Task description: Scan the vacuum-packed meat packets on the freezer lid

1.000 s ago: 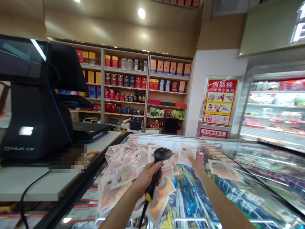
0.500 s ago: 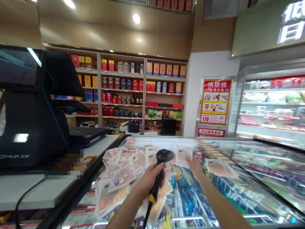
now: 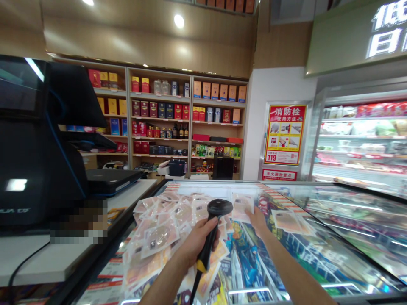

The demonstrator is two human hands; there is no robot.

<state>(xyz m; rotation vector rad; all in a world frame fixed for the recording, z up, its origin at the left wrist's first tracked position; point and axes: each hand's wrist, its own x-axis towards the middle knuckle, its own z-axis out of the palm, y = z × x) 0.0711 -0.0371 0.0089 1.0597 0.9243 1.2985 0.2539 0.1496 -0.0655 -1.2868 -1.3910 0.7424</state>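
My left hand (image 3: 203,239) is wrapped round the handle of a black barcode scanner (image 3: 219,206), its head pointing away from me and its cord trailing down. My right hand (image 3: 257,220) pinches the right edge of a flat clear packet (image 3: 242,206), just beyond the scanner's head. Many similar packets (image 3: 160,237) lie in an overlapping heap to the left, on the glass top of a freezer. Two or so more packets (image 3: 291,222) rest on the glass to the right. The fingertips of my right hand are partly hidden by the packet.
A black checkout terminal (image 3: 34,156) stands on a white counter (image 3: 38,258) at the left, with a black cash-drawer-like box (image 3: 111,180) beside it. Goods show beneath the freezer glass (image 3: 318,254). Shelves of boxes (image 3: 159,110) and a lit chiller (image 3: 365,140) stand behind.
The view has shifted slightly, so the surroundings sit a little further left. Both hands keep their holds on the scanner and the packet, with hardly any movement.
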